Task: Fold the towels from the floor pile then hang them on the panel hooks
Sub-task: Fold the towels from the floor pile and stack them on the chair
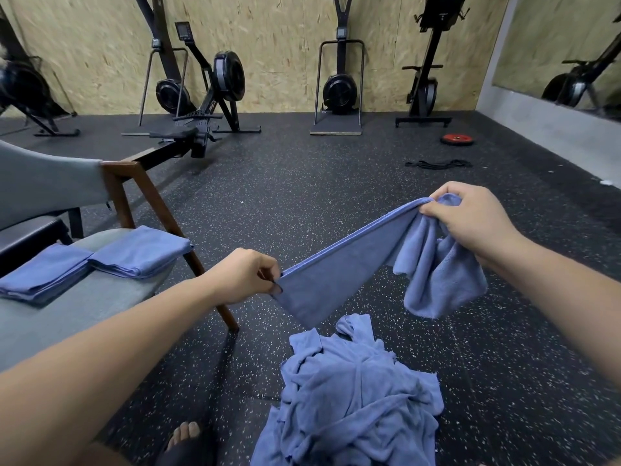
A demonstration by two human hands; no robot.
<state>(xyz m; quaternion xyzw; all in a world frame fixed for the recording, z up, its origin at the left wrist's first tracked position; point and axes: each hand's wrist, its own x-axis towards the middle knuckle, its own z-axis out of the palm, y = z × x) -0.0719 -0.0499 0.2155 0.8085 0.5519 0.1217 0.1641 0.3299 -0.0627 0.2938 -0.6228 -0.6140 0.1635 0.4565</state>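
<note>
Left hand (245,275) pinches towel (336,284) (chair (84,314) left, pile (356,391) below).

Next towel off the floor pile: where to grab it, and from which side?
Probably the loose flap at the far end of the pile, pinched from above. It sticks out past the heap, so it should lift free, while the middle is tangled folds. Both hands are busy: the left hand and right hand pinch the stretched towel.
</note>
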